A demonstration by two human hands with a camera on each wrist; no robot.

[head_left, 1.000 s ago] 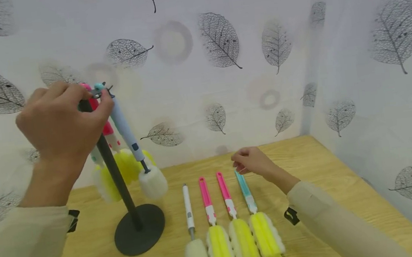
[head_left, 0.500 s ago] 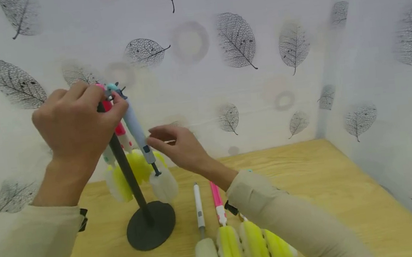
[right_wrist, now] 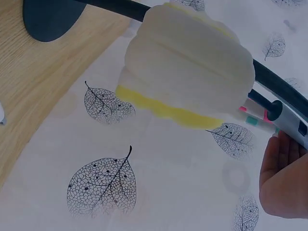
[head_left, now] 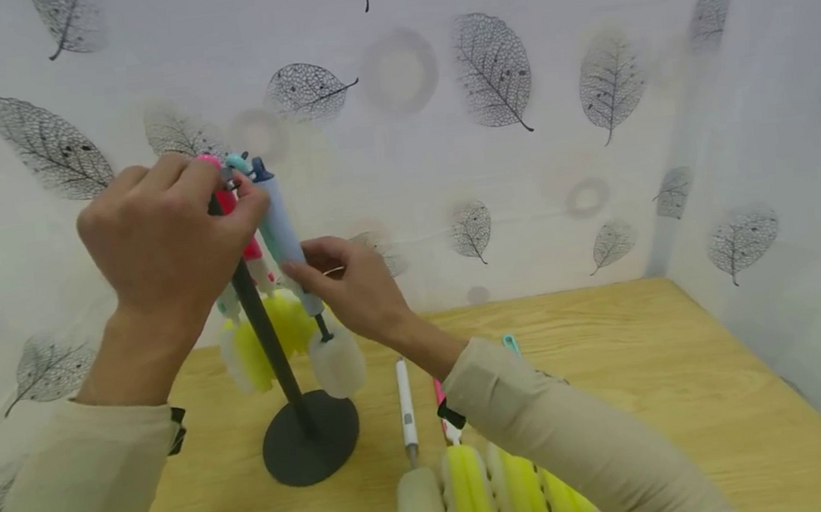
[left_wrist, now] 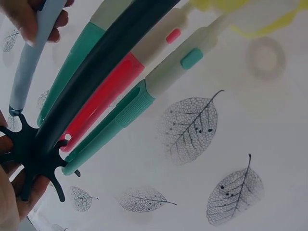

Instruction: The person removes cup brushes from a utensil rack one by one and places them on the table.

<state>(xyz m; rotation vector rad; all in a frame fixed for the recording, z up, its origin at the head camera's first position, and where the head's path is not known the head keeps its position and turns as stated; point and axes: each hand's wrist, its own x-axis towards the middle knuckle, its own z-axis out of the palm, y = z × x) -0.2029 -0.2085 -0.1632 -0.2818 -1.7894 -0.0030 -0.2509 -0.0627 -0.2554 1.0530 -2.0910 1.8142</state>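
Observation:
My left hand [head_left: 167, 231] grips the hooked top [left_wrist: 31, 149] of a black stand [head_left: 269, 338], its fingertips partly hidden. In the head view, my right hand [head_left: 365, 290] pinches the lower handle of a light blue bottle brush [head_left: 279, 220] with a white sponge head. The brush's top loop is close to one hook; whether it sits on it I cannot tell. From other hooks hang a pink-handled brush [left_wrist: 108, 101] and two teal-handled ones, a nearer teal brush [left_wrist: 139, 106] and a farther teal brush [left_wrist: 86, 48], with yellow and white sponge heads.
On the wooden table [head_left: 618, 368] a white-handled brush [head_left: 407, 406] lies beside several yellow-sponge brushes [head_left: 471, 491], partly covered by my right sleeve [head_left: 549, 433]. The stand's round base [head_left: 311, 439] rests to their left. A leaf-print curtain [head_left: 415, 155] hangs behind.
My right hand has come left from the teal brush on the table and taken hold of the light blue handle. That handle's top has shifted slightly away from the hooks. My left hand keeps its grip.

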